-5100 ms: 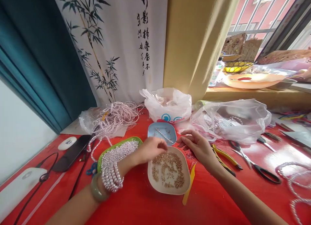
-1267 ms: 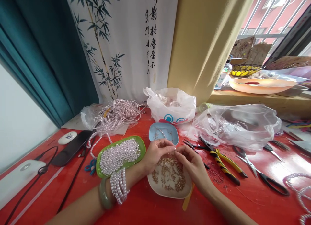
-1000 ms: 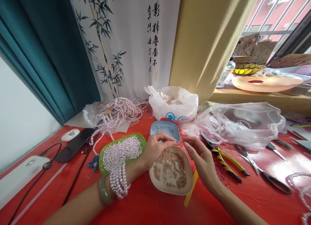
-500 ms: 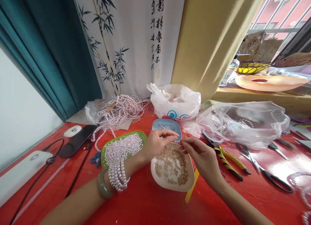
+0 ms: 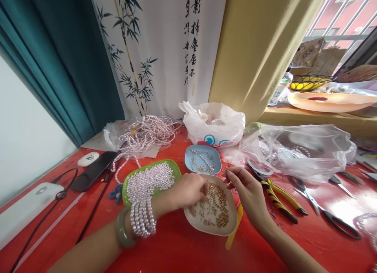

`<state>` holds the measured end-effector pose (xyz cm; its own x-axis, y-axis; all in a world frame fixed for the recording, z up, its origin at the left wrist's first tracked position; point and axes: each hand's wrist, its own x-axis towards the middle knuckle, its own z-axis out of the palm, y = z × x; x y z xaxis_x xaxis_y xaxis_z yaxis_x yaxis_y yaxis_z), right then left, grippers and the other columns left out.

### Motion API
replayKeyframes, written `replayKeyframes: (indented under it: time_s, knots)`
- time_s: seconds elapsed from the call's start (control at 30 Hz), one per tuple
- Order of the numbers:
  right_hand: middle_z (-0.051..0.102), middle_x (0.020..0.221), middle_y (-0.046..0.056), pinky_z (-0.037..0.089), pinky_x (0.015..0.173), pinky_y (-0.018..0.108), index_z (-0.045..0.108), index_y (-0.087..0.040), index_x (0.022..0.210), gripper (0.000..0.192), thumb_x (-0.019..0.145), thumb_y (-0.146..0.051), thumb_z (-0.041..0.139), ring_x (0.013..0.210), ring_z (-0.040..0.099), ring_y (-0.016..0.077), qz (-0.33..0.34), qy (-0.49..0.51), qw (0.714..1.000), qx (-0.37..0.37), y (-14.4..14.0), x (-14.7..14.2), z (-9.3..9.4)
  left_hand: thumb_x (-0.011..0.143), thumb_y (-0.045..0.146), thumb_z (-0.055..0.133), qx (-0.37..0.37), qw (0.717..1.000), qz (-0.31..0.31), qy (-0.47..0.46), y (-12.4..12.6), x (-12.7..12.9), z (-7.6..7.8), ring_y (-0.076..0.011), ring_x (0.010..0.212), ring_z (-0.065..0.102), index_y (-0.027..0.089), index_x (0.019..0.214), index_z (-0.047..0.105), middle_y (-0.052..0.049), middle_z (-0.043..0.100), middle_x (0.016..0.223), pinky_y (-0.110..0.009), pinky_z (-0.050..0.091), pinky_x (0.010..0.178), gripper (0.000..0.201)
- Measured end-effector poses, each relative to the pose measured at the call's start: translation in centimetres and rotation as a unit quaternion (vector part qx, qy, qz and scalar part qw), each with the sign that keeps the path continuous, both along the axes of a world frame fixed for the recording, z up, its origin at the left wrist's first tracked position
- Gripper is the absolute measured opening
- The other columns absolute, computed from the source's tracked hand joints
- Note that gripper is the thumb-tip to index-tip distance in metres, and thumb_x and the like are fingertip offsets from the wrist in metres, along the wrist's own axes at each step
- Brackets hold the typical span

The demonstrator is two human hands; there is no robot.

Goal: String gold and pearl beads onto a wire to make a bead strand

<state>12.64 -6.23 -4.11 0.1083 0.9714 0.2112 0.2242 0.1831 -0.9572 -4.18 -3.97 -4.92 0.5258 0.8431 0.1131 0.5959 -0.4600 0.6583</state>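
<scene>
Head view shows the left hand [image 5: 188,190] lying over the left rim of a shallow cream dish [image 5: 206,227] that holds many small golden beads [image 5: 216,210]; its fingers are curled down into the beads with the tips close together, but I cannot tell if they hold a bead. On the left wrist there are several loops of pale pink pearl strands [image 5: 143,218] and, behind them on the forearm, a green jade bangle [image 5: 121,233]. The right hand [image 5: 250,192] stays above the far right rim of the same dish, with the thumb and first finger nearly closed; if something thin is between them, it is too small to see. The cream dish stands near the front middle of the red table [image 5: 182,253]. Just to its left is a green oval plate [image 5: 153,182] full of pearl strands, and just behind it is a small blue dish [image 5: 203,163] with a short bead chain inside. A yellow plastic strip [image 5: 234,231] lies half under the right side of the cream dish. Yellow-handled pliers [image 5: 278,198] lie just right of the right hand, and black scissors [image 5: 326,210] lie further right. At the back of the table are a white plastic bag [image 5: 213,123] and a clear plastic bag [image 5: 300,151].
</scene>
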Motion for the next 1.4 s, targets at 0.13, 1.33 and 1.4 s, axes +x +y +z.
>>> replayKeyframes:
  time_s: [0.13, 1.33, 1.4]
  knots:
    - [0.054, 0.064, 0.000, 0.043, 0.053, 0.024, 0.053, -0.019, 0.073, 0.018, 0.075, -0.037, 0.051, 0.059, 0.050, 0.0129, 0.015, 0.000, 1.000, -0.001, -0.1, -0.1, -0.4, 0.054, 0.010, 0.062, -0.004, 1.000, -0.003, 0.017, 0.2, -0.1, -0.1, -0.0146, 0.050, 0.052, 0.023, 0.049, 0.061, 0.000, 0.060, 0.052, -0.023, 0.031, 0.048, 0.013]
    - [0.048, 0.062, -0.002, 0.034, 0.050, 0.022, 0.049, -0.018, 0.071, 0.016, 0.079, -0.031, 0.045, 0.056, 0.042, 0.0114, 0.058, -0.049, 0.997, -0.020, -1.2, -0.9, -2.0, 0.069, 0.018, 0.054, 0.033, 0.989, -0.030, 0.139, 0.4, 0.3, 0.4, -0.0174, 0.076, 0.057, 0.020, 0.074, 0.064, -0.003, 0.064, 0.080, -0.026, 0.041, 0.067, 0.012]
    - [0.048, 0.062, -0.002, 0.035, 0.051, 0.022, 0.049, -0.018, 0.070, 0.016, 0.079, -0.031, 0.045, 0.056, 0.042, 0.0114, 0.060, -0.050, 0.997, -0.017, -1.2, -0.9, -2.0, 0.071, 0.019, 0.053, 0.045, 0.987, -0.034, 0.148, 0.3, 0.4, 0.5, -0.0184, 0.078, 0.057, 0.020, 0.075, 0.064, -0.003, 0.064, 0.080, -0.027, 0.041, 0.068, 0.012]
